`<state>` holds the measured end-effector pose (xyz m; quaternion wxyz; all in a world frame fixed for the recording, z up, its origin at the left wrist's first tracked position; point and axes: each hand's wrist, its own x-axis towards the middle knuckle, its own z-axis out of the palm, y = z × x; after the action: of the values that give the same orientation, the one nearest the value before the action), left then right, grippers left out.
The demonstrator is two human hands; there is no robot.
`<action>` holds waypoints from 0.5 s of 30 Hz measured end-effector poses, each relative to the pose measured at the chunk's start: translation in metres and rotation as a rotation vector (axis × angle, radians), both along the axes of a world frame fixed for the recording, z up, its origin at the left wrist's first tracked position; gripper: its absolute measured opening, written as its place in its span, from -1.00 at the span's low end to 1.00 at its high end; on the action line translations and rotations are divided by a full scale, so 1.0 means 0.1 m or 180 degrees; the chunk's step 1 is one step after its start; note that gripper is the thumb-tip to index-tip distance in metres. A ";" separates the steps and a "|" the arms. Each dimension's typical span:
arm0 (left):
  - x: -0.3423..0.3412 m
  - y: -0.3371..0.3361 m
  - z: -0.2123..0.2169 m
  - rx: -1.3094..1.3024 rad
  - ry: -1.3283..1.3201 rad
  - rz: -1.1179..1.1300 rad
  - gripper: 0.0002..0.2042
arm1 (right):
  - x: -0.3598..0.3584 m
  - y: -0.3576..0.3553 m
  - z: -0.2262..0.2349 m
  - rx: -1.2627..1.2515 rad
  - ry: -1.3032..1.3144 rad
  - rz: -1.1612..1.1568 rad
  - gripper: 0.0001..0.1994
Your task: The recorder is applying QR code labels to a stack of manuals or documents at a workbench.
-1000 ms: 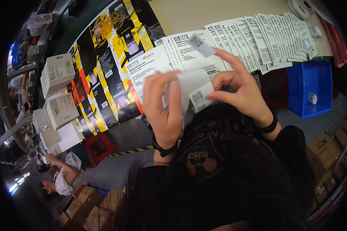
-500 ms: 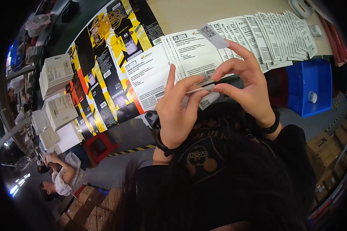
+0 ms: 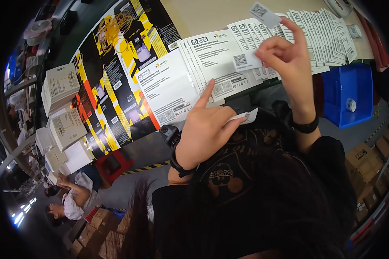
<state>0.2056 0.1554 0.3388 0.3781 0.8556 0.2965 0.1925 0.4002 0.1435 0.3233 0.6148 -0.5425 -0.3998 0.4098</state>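
Note:
My left hand (image 3: 207,129) pinches a white strip of label backing paper (image 3: 247,116) between thumb and fingers, its index finger stretched toward the sheets. Further up, my right hand (image 3: 287,58) is raised over a fanned row of white printed sheets (image 3: 212,60) on the tan table (image 3: 203,15). A small white code sticker (image 3: 265,14) hangs from its index fingertip. A second small sticker (image 3: 245,60) is pinched by the thumb just above the sheets. Both wrists wear black bands.
Black-and-yellow flat cartons (image 3: 116,64) lie left of the sheets. A blue bin (image 3: 354,82) with a tape roll (image 3: 351,105) hangs at the table's right. Stacks of white boxes (image 3: 60,86) stand far left, a seated person (image 3: 73,198) lower left, cardboard boxes (image 3: 367,164) right.
The hands were together, peeling a sticker off the strip. They have separated: my right hand rose toward the sheets with the stickers, my left dropped with the backing strip.

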 end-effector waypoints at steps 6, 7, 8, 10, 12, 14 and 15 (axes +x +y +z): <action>0.02 -0.02 -0.10 0.0186 0.0368 -0.0356 -0.81 | -0.07 0.11 -0.35 -0.0295 0.0081 0.0173 -0.39; 0.02 -0.02 -0.09 0.0196 0.0367 -0.0366 -0.81 | -0.09 0.12 -0.37 -0.0353 0.0086 0.0187 -0.38; 0.02 -0.02 -0.09 0.0206 0.0366 -0.0376 -0.81 | -0.10 0.12 -0.37 -0.0365 0.0096 0.0183 -0.38; 0.02 -0.02 -0.08 0.0201 0.0371 -0.0393 -0.81 | -0.11 0.13 -0.35 -0.0406 -0.0036 0.0193 -0.38; 0.01 -0.01 -0.09 0.0226 0.0376 -0.0400 -0.82 | -0.12 0.13 -0.36 -0.0445 -0.0102 0.0185 -0.38; 0.02 -0.01 -0.10 0.0227 0.0380 -0.0407 -0.82 | -0.13 0.13 -0.37 -0.0462 -0.0145 0.0135 -0.39; 0.02 -0.01 -0.10 0.0227 0.0379 -0.0404 -0.82 | -0.14 0.12 -0.38 -0.0469 -0.0167 0.0112 -0.39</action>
<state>0.2076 0.1543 0.3290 0.3406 0.8955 0.2566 0.1274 0.3866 0.1559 0.2853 0.5552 -0.5897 -0.3940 0.4345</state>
